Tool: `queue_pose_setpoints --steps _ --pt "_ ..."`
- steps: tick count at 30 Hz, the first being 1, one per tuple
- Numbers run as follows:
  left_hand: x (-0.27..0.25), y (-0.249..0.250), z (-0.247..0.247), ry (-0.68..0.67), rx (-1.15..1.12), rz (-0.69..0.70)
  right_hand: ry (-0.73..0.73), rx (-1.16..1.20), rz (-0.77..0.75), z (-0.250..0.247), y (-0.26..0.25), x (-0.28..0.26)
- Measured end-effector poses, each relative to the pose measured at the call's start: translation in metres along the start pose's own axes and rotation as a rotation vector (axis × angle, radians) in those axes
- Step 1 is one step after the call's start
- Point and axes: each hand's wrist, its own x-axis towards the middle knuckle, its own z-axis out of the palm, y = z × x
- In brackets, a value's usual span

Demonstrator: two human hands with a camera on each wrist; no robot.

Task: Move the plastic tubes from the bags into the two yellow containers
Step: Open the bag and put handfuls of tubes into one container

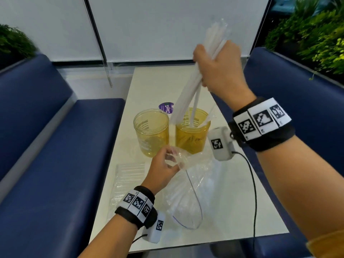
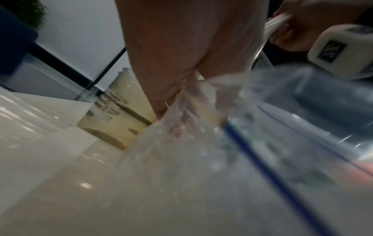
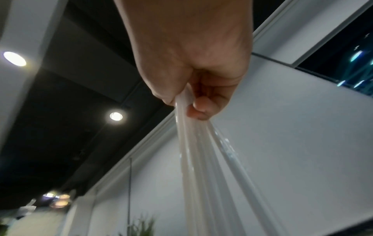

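Two yellow see-through containers stand mid-table: the left container (image 1: 151, 131) looks empty, the right container (image 1: 192, 131) holds a few tubes. My right hand (image 1: 217, 66) grips a bundle of white plastic tubes (image 1: 193, 84) above the right container; some lower ends dip into it, others hang over the gap between the two containers. The right wrist view shows the tubes (image 3: 203, 159) fanning out of my right hand (image 3: 193, 89). My left hand (image 1: 163, 168) pinches the edge of a clear zip bag (image 1: 188, 194) lying on the table (image 1: 232, 211); the bag (image 2: 232, 143) fills the left wrist view below my left hand (image 2: 173, 89).
A second clear bag (image 1: 128, 175) with tubes lies at the table's left edge. A purple sticker (image 1: 166, 108) sits behind the containers. Blue benches (image 1: 55, 146) flank the table, plants (image 1: 312, 34) stand behind them, and a black cable (image 1: 254, 192) trails from my right wrist.
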Motion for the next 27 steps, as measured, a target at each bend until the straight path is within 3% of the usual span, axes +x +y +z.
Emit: queue_pose_setpoints --steps 5,12,17,21,27 --pt "-0.005 -0.006 -0.009 0.029 0.079 0.034 0.036 -0.183 0.03 0.014 0.059 0.022" --pt "-0.008 0.011 -0.02 0.044 0.1 0.013 -0.186 -0.383 0.233 0.053 0.14 0.006" --pt "-0.009 0.02 -0.022 0.02 0.125 0.024 -0.376 -0.446 0.517 0.064 0.161 -0.009" --pt "-0.006 0.03 -0.02 -0.019 0.137 0.055 -0.409 -0.402 0.587 0.057 0.159 -0.012" --pt "0.001 0.046 -0.009 -0.115 0.146 0.1 -0.345 -0.446 0.329 0.031 0.137 -0.019"
